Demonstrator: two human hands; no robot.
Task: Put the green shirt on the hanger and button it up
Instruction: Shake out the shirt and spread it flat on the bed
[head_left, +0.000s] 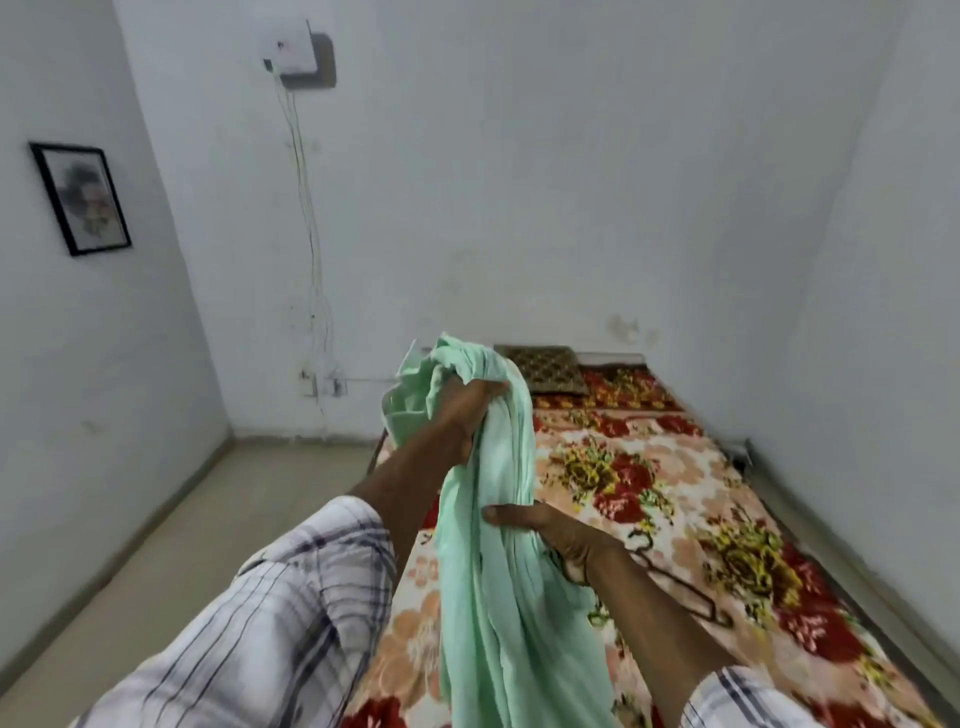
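Observation:
The pale green shirt (498, 571) hangs bunched in a long fold above the bed. My left hand (467, 402) grips its upper end, with the fabric spilling over the fingers. Lower down, my right hand (540, 530) holds the middle of the hanging fabric, thumb across the front. A thin dark wire hanger (675, 577) lies on the bedspread just right of my right wrist, partly hidden by the arm.
A floral bedspread (649, 499) covers the bed, which runs along the right wall. A brown patterned cushion (545, 366) lies at its far end. Bare floor (249, 499) lies to the left. A framed picture (80, 197) and dangling wall cables (311, 260) are on the walls.

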